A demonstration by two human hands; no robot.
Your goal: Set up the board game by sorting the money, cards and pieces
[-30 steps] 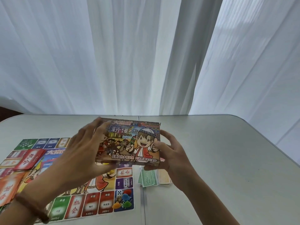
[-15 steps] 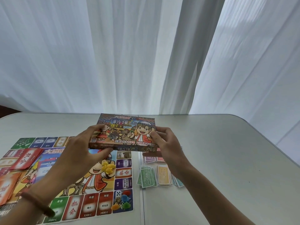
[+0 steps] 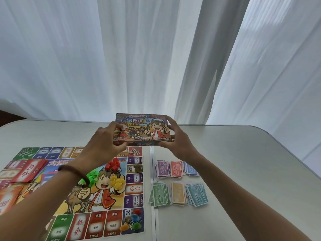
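I hold the colourful game box [image 3: 142,129] out over the far part of the table. My left hand [image 3: 104,143] grips its left end and my right hand [image 3: 175,140] grips its right end. Below lies the game board [image 3: 97,197], spread flat on the left. On it sit small piles of red [image 3: 112,164], green [image 3: 92,176] and yellow [image 3: 118,182] pieces. A die and coloured pawns [image 3: 132,219] sit on the board's near right corner. A red card stack [image 3: 30,169] and an orange card stack [image 3: 7,197] lie on the board's left. Sorted money stacks [image 3: 178,181] lie right of the board.
The white table [image 3: 243,171] has a seam running just right of the board and a rounded far right corner. White curtains [image 3: 139,58] hang right behind the far edge.
Both hands have carried the box away from me toward the far edge of the table. That uncovered the board's middle and the far row of money stacks.
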